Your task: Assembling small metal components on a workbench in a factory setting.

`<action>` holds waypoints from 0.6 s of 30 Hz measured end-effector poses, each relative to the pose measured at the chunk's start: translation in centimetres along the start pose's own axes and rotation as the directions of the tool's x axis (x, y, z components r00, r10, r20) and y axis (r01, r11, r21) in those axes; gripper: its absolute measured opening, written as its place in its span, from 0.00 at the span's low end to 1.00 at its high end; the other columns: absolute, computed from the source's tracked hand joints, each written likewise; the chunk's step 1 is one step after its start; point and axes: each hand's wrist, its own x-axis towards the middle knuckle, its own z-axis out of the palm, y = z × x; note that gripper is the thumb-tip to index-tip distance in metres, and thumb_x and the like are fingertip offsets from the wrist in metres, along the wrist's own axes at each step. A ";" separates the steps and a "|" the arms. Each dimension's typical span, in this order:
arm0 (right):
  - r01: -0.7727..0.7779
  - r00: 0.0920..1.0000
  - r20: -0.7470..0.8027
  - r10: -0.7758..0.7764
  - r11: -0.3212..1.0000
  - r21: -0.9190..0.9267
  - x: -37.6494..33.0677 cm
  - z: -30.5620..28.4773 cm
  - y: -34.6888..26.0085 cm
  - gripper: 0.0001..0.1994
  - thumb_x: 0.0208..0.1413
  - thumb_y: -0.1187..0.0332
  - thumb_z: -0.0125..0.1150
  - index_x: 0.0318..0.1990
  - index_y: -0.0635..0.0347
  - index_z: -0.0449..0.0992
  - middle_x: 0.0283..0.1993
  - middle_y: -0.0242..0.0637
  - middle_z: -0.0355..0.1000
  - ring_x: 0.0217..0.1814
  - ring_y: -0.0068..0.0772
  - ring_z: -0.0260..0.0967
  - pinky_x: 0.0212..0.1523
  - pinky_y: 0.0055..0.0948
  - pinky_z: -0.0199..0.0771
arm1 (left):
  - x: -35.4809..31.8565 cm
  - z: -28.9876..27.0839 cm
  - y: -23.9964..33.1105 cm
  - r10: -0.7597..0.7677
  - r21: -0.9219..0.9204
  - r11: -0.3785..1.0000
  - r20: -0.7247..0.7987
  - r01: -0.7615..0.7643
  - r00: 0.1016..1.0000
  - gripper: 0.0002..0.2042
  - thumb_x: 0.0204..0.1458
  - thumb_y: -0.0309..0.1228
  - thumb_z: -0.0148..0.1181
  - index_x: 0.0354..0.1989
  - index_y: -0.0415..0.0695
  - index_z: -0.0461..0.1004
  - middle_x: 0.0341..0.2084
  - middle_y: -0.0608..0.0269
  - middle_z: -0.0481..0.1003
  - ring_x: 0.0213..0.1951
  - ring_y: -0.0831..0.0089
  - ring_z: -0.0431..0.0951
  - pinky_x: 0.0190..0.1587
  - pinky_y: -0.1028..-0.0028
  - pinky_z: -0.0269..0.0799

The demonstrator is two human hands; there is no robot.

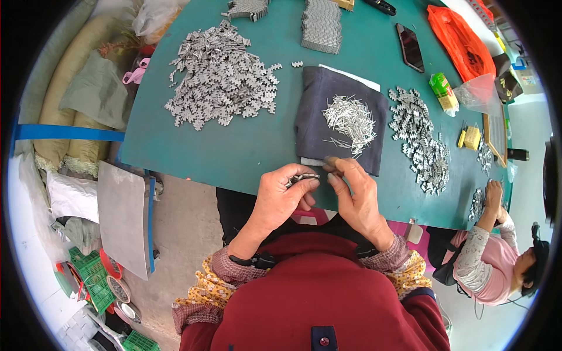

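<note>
My left hand (275, 199) is closed at the table's near edge around small dark metal toothed pieces (303, 176), which stick out between thumb and forefinger. Beside it, my right hand (360, 199) has its thumb and fingers bent together in a pinch over the near edge of a folded dark cloth (310, 117). Whatever is in that pinch is too small to make out. On the cloth lies a loose heap of thin silver pins (350, 123), just beyond my right fingertips. A heap of small toothed metal links (222, 76) covers the far left of the green table (234, 155).
Right of the cloth lies another heap of metal pieces (418, 137). Farther off are stacked link blocks (322, 26), a phone (410, 47), an orange-red bag (459, 41) and a green packet (444, 93). A co-worker (489, 263) sits at the right, hands over the table.
</note>
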 end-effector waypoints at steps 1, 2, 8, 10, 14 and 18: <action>-0.054 0.998 -0.009 0.055 0.996 0.065 0.0 0.0 0.1 0.12 0.58 0.81 0.55 0.49 0.68 0.73 0.39 0.46 0.75 0.39 0.41 0.76 0.40 0.32 0.75 | -0.1 0.0 0.0 -0.010 -0.047 0.999 0.033 0.012 0.999 0.05 0.58 0.21 0.59 0.40 0.32 0.76 0.26 0.58 0.78 0.24 0.74 0.80 0.25 0.75 0.80; -0.053 0.998 -0.011 0.054 0.996 0.069 0.1 0.1 0.1 0.12 0.58 0.81 0.55 0.49 0.68 0.73 0.39 0.46 0.75 0.39 0.41 0.76 0.40 0.32 0.75 | -0.1 0.0 -0.3 -0.010 -0.042 0.999 0.032 0.011 0.999 0.05 0.58 0.21 0.59 0.40 0.32 0.76 0.26 0.58 0.78 0.24 0.74 0.80 0.25 0.75 0.80; -0.049 0.999 -0.013 0.050 0.995 0.085 -0.2 -0.2 0.0 0.11 0.58 0.80 0.55 0.48 0.68 0.73 0.38 0.48 0.74 0.36 0.44 0.76 0.37 0.33 0.76 | -0.2 0.5 -0.4 0.014 -0.156 0.988 0.183 0.015 0.983 0.09 0.61 0.21 0.54 0.47 0.32 0.70 0.31 0.54 0.79 0.25 0.70 0.81 0.26 0.73 0.81; -0.272 0.962 0.090 0.258 0.931 0.244 -0.6 -0.7 -0.3 0.09 0.59 0.79 0.55 0.47 0.69 0.74 0.37 0.47 0.76 0.34 0.37 0.77 0.36 0.31 0.76 | -0.1 0.7 0.4 -0.028 -0.127 0.991 0.187 0.052 0.982 0.08 0.62 0.21 0.53 0.47 0.33 0.67 0.30 0.52 0.79 0.25 0.68 0.82 0.26 0.72 0.81; -0.231 0.973 0.035 0.230 0.939 0.256 -1.1 -1.2 0.2 0.09 0.59 0.80 0.55 0.46 0.70 0.75 0.34 0.45 0.77 0.33 0.29 0.76 0.35 0.28 0.76 | 0.0 1.2 0.8 -0.086 -0.094 0.990 0.213 0.108 0.973 0.07 0.62 0.23 0.54 0.45 0.33 0.67 0.31 0.53 0.78 0.27 0.70 0.82 0.26 0.74 0.80; -0.357 0.932 0.110 0.344 0.829 0.431 -1.5 -1.7 1.1 0.08 0.59 0.80 0.55 0.45 0.69 0.76 0.32 0.37 0.76 0.31 0.20 0.72 0.33 0.23 0.74 | 0.3 1.7 0.6 -0.107 -0.099 0.987 0.207 0.129 0.972 0.07 0.60 0.20 0.54 0.44 0.32 0.68 0.32 0.49 0.79 0.28 0.65 0.83 0.29 0.71 0.83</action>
